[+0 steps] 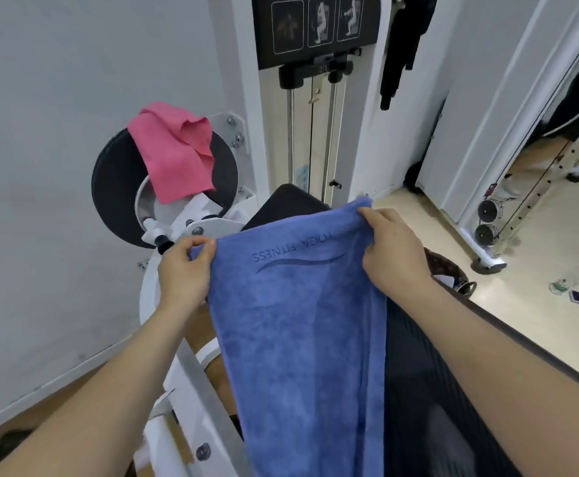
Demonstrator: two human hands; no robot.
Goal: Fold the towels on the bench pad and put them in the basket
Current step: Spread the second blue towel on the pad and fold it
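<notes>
A person holds a blue towel (pixel 302 321) up by its far edge, one corner in each of two hands. The left hand (pixel 183 270) pinches the left corner between curled fingers and thumb, and the right hand (pixel 394 249) grips the right corner with fingers curled over the hem. The edge between them is nearly taut, and the stamped lettering just below it reads upside down. The rest of the towel runs toward the camera over a black pad (pixel 288 204), which shows past the far edge and along the right edge. The towel's left edge crosses a white frame (pixel 185 383), with a grey wall (pixel 57 166) close beyond it, so room is tight on that side. Right of the towel lies open pale floor (pixel 539 256), which carries one bottle (pixel 561 285) and, farther back, two small black wheels (pixel 486 222). Two towels are in view. The second is a pink towel (pixel 174 149), draped crumpled over a black disc (pixel 116 187) up and left of the blue towel, well apart from it.
</notes>
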